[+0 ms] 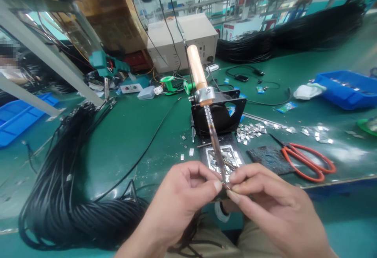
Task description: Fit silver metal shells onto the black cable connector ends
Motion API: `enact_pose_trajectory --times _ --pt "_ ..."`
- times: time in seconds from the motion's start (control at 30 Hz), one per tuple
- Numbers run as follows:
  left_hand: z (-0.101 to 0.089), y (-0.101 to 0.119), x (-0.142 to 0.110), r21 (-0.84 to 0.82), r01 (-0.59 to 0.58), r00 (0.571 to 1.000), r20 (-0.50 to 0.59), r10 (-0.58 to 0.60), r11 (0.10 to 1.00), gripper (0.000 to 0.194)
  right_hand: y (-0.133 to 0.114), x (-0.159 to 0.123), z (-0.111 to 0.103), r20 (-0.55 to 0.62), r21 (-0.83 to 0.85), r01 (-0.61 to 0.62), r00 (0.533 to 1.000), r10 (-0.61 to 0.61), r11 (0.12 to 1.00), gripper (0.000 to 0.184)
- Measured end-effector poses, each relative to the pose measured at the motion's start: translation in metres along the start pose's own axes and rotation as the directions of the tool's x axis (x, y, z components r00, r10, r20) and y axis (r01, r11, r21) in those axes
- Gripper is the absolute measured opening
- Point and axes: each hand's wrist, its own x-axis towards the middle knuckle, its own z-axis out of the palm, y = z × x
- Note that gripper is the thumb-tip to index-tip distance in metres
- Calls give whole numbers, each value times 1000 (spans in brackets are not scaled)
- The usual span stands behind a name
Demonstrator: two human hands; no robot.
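My left hand (188,193) is closed in a pinch, its thumb and fingertip just under the tip of a soldering iron (216,144). Facing it, my right hand (271,199) pinches too, thumb against fingers. A tiny thin piece lies between the two sets of fingertips, mostly hidden by them; its kind cannot be made out. The iron has a wooden handle (196,65) and is clamped tip-down on a black stand (218,112). Below the tip sits a small tray (209,160) holding small metal pieces, partly covered by my fingers.
A big bundle of black cables (59,179) lies left. Right are orange-handled scissors (309,161), a dark pad (268,160), scattered metal pieces (251,131) and a blue bin (338,93). Behind stand a beige box-shaped device (182,44) and more black cables (294,34).
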Motion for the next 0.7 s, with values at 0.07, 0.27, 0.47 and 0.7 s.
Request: enact_pose_trajectory --times 0.07,0.27,0.47,0.7 --pt "0 -2 -1 10 1 1000 -4 -1 1000 15 0 -1 0 -2 3 -12 1000 12 1000 14" --pt "-3 -9 -1 17 3 1000 6 -3 1000 13 -6 -2 4 -66 -2 -47 997 47 999 15" --pt "1 -10 -7 48 -15 999 36 14 999 12 -8 -4 1 -94 42 -158 982 161 987 12" --pt "8 -13 -15 60 -57 998 31 55 997 9 -12 -6 -2 13 113 -208 978 208 972 13"
